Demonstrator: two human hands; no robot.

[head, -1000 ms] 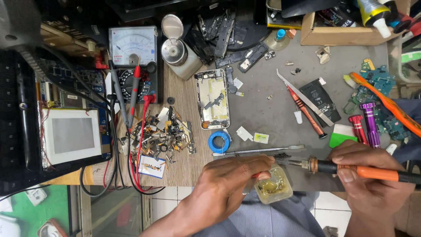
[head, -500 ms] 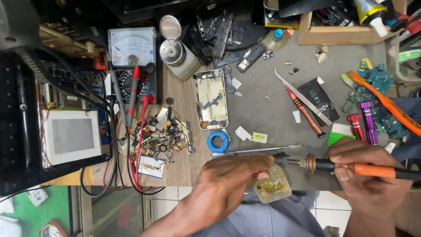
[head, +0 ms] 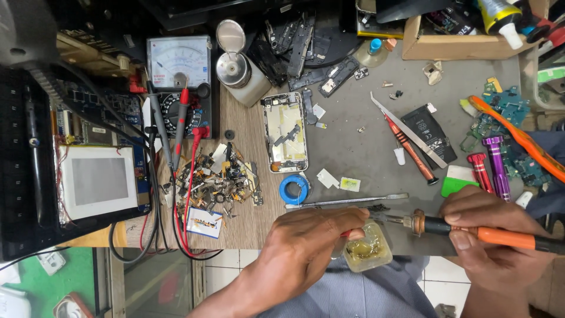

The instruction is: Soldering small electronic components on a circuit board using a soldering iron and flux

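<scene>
My right hand (head: 491, 235) grips a soldering iron (head: 471, 231) with an orange and black handle, its metal tip pointing left toward a small clear tub of yellowish flux (head: 367, 248) at the bench's near edge. My left hand (head: 309, 244) rests by that tub, fingers closed around its left side, with something small and red between the fingers. Just beyond the hands lie metal tweezers (head: 347, 202) and a blue solder wire reel (head: 293, 189). An opened phone frame (head: 285, 131) lies further back on the grey mat.
An analog multimeter (head: 179, 76) with red and black probes stands at the back left, above a heap of small parts (head: 218, 179). A device with a pale screen (head: 97, 182) sits left. Screwdrivers (head: 412, 150), a phone battery (head: 429, 132), purple tools (head: 497, 168) and circuit boards lie right.
Both hands hold almost the same places; the soldering iron tip has stayed near the flux tub. The view has shifted very slightly.
</scene>
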